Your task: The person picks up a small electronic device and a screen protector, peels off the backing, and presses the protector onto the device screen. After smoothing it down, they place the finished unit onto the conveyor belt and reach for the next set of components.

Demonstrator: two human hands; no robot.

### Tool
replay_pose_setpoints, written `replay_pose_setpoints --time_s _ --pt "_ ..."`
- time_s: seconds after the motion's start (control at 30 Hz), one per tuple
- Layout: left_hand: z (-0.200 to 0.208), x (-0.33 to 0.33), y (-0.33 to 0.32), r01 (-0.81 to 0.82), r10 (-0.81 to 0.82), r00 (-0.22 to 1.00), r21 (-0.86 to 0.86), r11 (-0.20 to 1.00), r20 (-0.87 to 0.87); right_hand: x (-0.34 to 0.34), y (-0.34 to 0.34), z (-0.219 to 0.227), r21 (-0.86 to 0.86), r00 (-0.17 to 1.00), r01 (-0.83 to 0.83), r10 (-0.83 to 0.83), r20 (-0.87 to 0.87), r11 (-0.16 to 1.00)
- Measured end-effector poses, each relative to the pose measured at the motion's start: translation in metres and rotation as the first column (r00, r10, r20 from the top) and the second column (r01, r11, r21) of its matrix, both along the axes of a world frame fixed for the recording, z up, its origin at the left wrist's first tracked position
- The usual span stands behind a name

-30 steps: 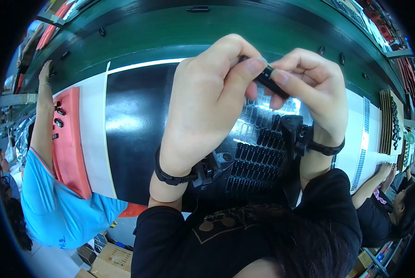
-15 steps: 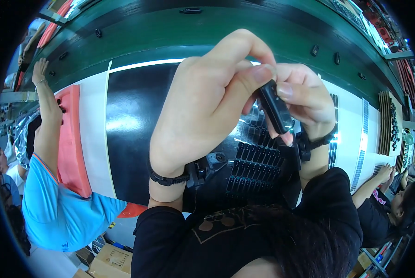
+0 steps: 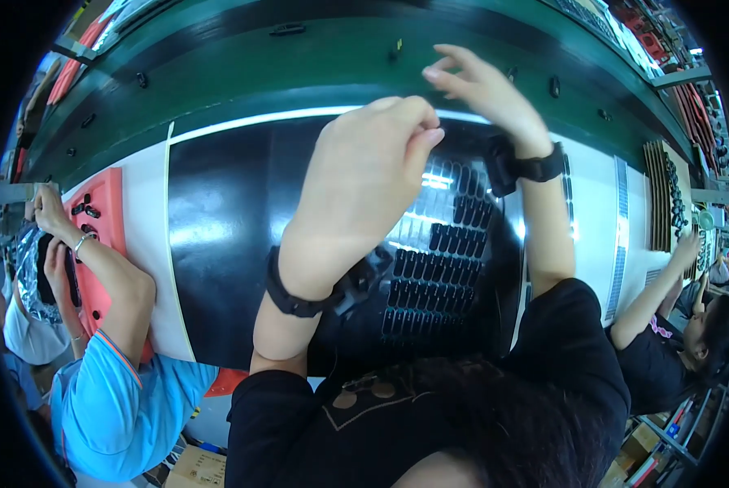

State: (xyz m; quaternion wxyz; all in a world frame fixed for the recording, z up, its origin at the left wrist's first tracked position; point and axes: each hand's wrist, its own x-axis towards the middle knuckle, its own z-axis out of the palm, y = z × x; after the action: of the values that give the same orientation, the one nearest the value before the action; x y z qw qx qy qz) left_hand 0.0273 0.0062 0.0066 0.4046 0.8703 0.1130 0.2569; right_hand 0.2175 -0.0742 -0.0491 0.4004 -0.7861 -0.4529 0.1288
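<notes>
My left hand (image 3: 364, 179) is over the black mat (image 3: 226, 220), its fingers curled in and the thumb pressed to the index finger. Whatever it may hold is hidden. Reaching over the green conveyor belt (image 3: 340, 69), my right hand (image 3: 486, 89) has its fingers apart and nothing in them. Just left of its fingertips, a small black piece with a yellow-green bit (image 3: 395, 53) rests on the belt. Below my hands, rows of black oblong pieces (image 3: 434, 281) lie on the mat. Each wrist wears a black strap with a small black device.
Several black oblong devices (image 3: 287, 30) are spread along the belt. At left, a co-worker in a blue shirt (image 3: 112, 415) works over a red foam tray (image 3: 108, 244) holding small black parts. A co-worker in black (image 3: 665, 358) sits at right, near stacked brown boards (image 3: 657, 195).
The black oblong device has left my hands. My right hand moved up over the belt and opened; my left dropped slightly leftward. Belt pieces shifted left. The blue-shirted co-worker's arm came down to the tray.
</notes>
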Motion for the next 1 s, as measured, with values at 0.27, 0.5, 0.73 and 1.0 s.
replay_pose_setpoints --time_s 0.27,0.5,0.73,1.0 --pt "-0.038 0.042 -0.043 0.247 -0.244 0.969 0.07 0.967 -0.049 0.02 -0.076 0.008 -0.472 0.996 -0.083 0.087 -0.013 0.877" --pt "-0.095 0.069 -0.093 0.373 -0.343 0.918 0.142 0.917 -0.199 0.02 -0.101 -0.028 -0.486 0.955 0.026 0.122 0.271 0.873" --pt "-0.08 0.068 -0.104 0.306 -0.289 0.94 0.077 0.949 -0.179 0.019 -0.098 -0.022 -0.621 0.973 0.063 0.09 0.212 0.781" --pt "-0.057 0.054 -0.096 0.274 -0.266 0.96 0.085 0.958 -0.091 0.014 -0.095 -0.015 -0.604 0.974 0.061 0.085 0.209 0.794"
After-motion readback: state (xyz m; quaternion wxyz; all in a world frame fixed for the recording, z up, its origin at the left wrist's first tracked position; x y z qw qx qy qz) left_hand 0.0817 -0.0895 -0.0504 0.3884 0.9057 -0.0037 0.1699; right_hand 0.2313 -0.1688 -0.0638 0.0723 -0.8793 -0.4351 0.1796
